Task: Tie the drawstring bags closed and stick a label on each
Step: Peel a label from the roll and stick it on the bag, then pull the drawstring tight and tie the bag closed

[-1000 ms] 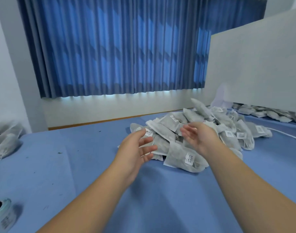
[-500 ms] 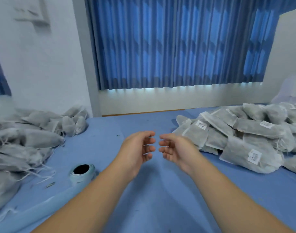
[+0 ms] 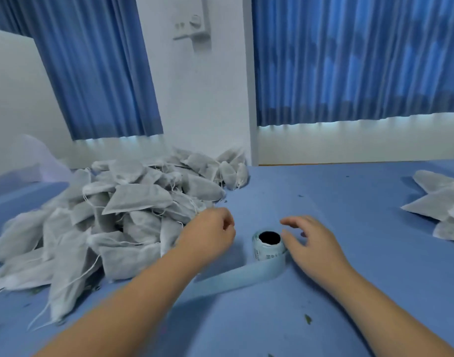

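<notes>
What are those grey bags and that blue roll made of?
The bags look like thin non-woven fabric: matte, slightly fuzzy, mottled grey as if the filling shows through. The roll is probably paper: a smooth pale-blue strip trails off it, and there is print on its side.

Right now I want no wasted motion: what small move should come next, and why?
Likely move the left hand a little left and grip one bag at the edge of the untied pile. Loose strings show there, the hand hovers beside it, and tying comes before labelling. The right hand is open beside the label roll.
</notes>
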Demonstrator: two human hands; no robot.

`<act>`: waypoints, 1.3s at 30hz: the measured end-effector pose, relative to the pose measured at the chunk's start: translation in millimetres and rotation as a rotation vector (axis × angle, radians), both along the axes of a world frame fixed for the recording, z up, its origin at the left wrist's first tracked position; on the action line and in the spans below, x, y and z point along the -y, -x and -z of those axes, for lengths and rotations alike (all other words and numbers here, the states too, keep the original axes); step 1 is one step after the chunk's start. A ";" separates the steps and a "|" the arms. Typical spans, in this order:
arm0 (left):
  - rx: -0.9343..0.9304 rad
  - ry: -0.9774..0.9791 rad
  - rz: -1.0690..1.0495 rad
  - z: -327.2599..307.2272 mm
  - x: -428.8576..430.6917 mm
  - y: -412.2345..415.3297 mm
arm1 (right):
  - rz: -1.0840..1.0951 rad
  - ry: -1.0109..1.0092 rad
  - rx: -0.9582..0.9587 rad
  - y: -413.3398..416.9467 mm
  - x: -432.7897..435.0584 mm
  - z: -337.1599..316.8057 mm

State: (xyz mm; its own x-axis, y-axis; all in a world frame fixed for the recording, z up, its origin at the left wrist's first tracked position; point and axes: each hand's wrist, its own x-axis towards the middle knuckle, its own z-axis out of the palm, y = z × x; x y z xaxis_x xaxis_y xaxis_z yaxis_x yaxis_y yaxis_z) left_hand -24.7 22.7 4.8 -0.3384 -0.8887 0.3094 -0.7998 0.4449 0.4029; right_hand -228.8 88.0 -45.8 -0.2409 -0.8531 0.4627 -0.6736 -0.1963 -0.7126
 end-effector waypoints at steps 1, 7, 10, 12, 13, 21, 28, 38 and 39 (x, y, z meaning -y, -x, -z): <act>0.114 0.063 -0.017 1.0 4.8 -7.4 | -0.019 0.000 -0.050 0.6 -1.8 1.7; 0.586 0.408 -0.200 -21.5 23.9 -37.6 | -0.032 -0.016 -0.025 6.8 -5.5 5.8; 0.643 0.467 -0.308 -36.5 29.1 -59.6 | -0.043 -0.008 -0.025 5.1 -2.8 4.4; 0.689 0.429 -0.369 -43.2 33.8 -74.0 | -0.052 -0.018 -0.036 2.7 -1.9 4.8; 0.706 0.384 -0.402 -44.9 36.9 -79.9 | -0.055 -0.022 -0.045 1.7 -1.8 5.3; 0.739 0.377 -0.424 -37.2 56.9 -94.7 | -0.066 -0.007 -0.044 2.5 -7.0 3.1; 0.352 0.490 -0.331 -51.6 53.8 -80.1 | -0.049 -0.006 -0.032 5.4 -6.4 0.9; -0.884 0.006 0.074 -66.7 -14.7 24.8 | -0.137 0.132 0.504 -2.2 -16.4 -25.1; -0.951 -0.067 0.094 -64.2 -21.3 36.7 | -0.151 0.165 0.554 -2.1 -18.7 -29.0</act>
State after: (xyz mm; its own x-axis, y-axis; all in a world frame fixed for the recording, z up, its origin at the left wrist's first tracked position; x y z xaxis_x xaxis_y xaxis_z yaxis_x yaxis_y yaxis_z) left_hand -61.4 44.0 69.0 -0.0425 -0.8964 0.4411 -0.0871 0.4432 0.8922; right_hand -226.7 106.7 -16.7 -0.3660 -0.8241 0.4323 -0.1667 -0.3990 -0.9017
